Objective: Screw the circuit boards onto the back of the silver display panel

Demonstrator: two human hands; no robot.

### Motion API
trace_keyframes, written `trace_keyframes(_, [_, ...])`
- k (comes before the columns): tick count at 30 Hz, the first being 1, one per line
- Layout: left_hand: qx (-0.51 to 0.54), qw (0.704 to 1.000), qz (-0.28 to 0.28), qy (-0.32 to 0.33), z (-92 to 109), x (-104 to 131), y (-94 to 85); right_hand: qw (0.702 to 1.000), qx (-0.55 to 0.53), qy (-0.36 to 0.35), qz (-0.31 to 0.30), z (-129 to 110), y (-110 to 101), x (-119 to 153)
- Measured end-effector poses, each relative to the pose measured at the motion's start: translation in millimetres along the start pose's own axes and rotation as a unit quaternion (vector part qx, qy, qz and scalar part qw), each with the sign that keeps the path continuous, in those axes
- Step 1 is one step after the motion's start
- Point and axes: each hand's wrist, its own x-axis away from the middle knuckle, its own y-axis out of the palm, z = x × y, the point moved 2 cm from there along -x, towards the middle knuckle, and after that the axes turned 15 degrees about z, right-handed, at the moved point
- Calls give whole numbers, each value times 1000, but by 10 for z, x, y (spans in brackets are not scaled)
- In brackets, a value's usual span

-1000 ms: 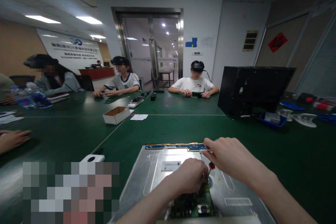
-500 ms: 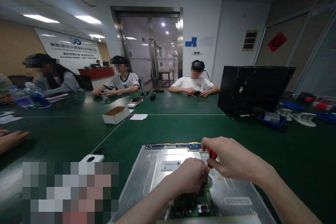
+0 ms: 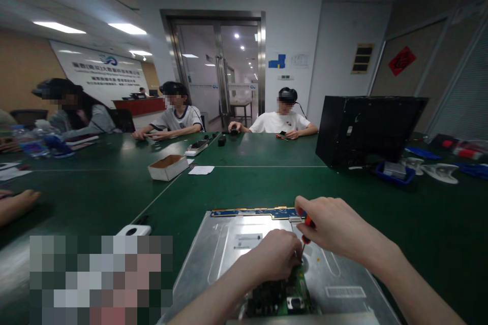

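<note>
My right hand (image 3: 331, 223) is closed around the red and black handle of a screwdriver (image 3: 307, 229). Its thin shaft slants down to the top edge of a green circuit board (image 3: 301, 284). Close by, my left hand (image 3: 276, 254) is closed, its fingertips by the screwdriver's tip; what they pinch, if anything, is hidden. The board is mounted on a silver metal display panel (image 3: 224, 233), partly under my left hand and forearm. Along the panel's far edge runs a narrow blue circuit strip (image 3: 251, 213).
A white box (image 3: 168, 168) and a paper slip (image 3: 201, 169) lie ahead on the green table (image 3: 259, 183). To the right stand a black monitor casing (image 3: 369, 129) and a blue tray (image 3: 394, 175). Several people sit around; another person's hand (image 3: 19, 205) is at left.
My right hand has shifted slightly on the screwdriver handle; my left hand stays put. Across the table, a person has reached one hand out to a small black object.
</note>
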Motion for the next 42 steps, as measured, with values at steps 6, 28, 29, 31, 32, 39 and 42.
trace_keyframes(6, [-4, 1000, -6, -2, 14, -4, -20, 998, -65, -25, 8, 35, -36, 47])
trace_keyframes(28, [3, 1000, 2, 7, -2, -11, 2, 996, -78, -31, 9, 49, 10, 44])
trace_keyframes(29, [3, 1000, 4, 6, -1, -9, -1, 997, -73, -30, 10, 40, 10, 42])
trace_keyframes(31, [-3, 1000, 5, 1, 7, -2, -11, 999, -42, -20, 12, 16, 13, 28])
trace_keyframes(32, [-7, 1000, 2, -3, 12, 2, -17, 1000, -17, -11, 12, 2, 14, 16])
trace_keyframes(39, [-8, 1000, 2, -3, 25, 3, -29, 994, 102, 31, 3, -87, 39, -60])
trace_keyframes(42, [-8, 1000, 5, -1, 13, -2, -18, 997, 74, 22, 1, -69, 34, -51])
